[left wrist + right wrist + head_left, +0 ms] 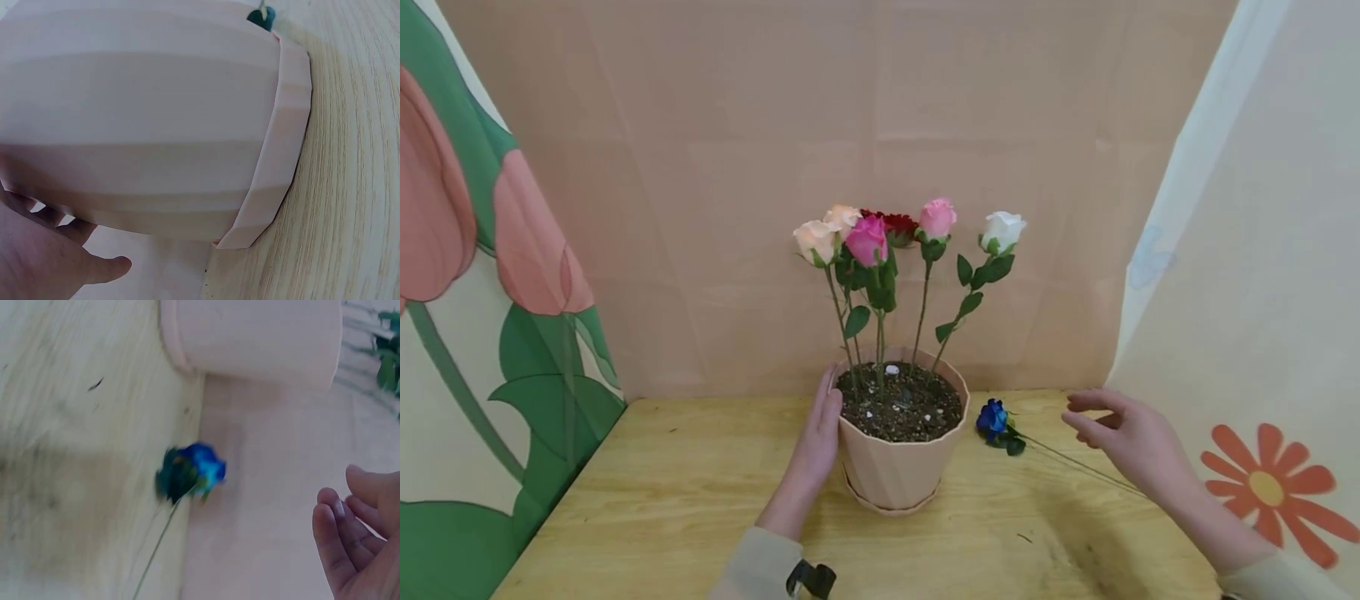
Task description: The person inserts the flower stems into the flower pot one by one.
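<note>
A pale pink flowerpot filled with dark soil stands on its saucer. Upright in the soil are several roses: a white rose, a light pink rose, a magenta rose, peach roses and dark red blooms. My left hand rests against the left side of the pot, its fingers lying along the wall. To the pot's right, a blue rose lies on the table. My right hand hovers over its stem, fingers loosely bent, holding nothing.
The wooden table runs back to a plain pinkish backdrop. A tulip-printed sheet borders the left, and a pale sheet with an orange flower print borders the right. Dark smudges mark the table at the right front.
</note>
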A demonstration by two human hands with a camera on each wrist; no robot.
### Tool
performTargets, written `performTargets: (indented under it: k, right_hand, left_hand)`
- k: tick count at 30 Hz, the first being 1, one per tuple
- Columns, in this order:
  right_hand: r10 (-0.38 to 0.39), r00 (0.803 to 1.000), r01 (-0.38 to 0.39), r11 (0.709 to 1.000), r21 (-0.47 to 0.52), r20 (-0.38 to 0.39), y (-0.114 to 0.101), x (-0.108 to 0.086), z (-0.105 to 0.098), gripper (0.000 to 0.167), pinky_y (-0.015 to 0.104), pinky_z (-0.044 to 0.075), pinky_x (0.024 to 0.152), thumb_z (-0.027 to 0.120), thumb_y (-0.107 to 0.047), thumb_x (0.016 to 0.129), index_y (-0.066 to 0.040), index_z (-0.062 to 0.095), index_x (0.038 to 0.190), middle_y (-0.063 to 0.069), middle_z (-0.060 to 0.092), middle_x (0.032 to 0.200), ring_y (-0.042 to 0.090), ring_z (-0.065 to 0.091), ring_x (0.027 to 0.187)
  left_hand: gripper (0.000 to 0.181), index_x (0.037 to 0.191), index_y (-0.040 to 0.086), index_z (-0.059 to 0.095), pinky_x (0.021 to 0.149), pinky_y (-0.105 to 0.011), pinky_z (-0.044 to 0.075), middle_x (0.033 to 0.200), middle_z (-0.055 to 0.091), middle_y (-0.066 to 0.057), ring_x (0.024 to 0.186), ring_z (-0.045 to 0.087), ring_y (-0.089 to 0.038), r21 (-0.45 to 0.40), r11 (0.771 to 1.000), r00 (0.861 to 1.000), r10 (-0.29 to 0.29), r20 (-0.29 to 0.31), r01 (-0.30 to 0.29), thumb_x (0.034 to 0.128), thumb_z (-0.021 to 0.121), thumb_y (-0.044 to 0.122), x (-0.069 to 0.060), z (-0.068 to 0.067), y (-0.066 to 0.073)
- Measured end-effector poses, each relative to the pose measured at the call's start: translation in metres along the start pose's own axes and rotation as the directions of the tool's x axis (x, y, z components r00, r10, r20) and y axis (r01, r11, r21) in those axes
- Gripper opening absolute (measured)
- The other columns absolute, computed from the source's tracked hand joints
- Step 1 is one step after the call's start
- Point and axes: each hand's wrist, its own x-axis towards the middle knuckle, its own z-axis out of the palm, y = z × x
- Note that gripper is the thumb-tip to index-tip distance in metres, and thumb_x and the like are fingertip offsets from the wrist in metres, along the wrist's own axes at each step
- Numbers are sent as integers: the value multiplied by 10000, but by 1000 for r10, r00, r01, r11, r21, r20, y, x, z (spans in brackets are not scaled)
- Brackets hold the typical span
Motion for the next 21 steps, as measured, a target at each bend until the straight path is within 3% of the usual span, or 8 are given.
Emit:
performTargets:
  k: [6,13,21]
  right_hand:
    - [37,998,-39,999,19,60,34,-3,-6,501,306,611,700,728,-398,1094,-34,702,1437,178,760,1313,155,757,898]
    - [21,996,-16,998,-55,82,69,-6,-4,448,293,586,688,766,-402,1067,-73,769,1371,125,794,1244,112,746,905]
    - [41,994,-30,994,-106,97,101,-4,1,442,320,589,741,767,-430,1060,-71,795,1317,141,801,1220,305,752,1049]
  left_hand:
    - [615,1791,287,172,1317,-693,92,1842,156,-61,1675,136,-395,-7,1000,1000,-1,3,1,1217,271,482,0,0,0]
    - [623,1792,249,171,1325,-673,96,1843,151,-88,1677,130,-382,-2,1000,1000,13,4,-13,1218,272,470,0,0,0]
    - [626,1792,242,166,1329,-664,94,1843,149,-81,1679,125,-376,-8,1000,1000,21,10,-21,1219,270,471,1,-1,0]
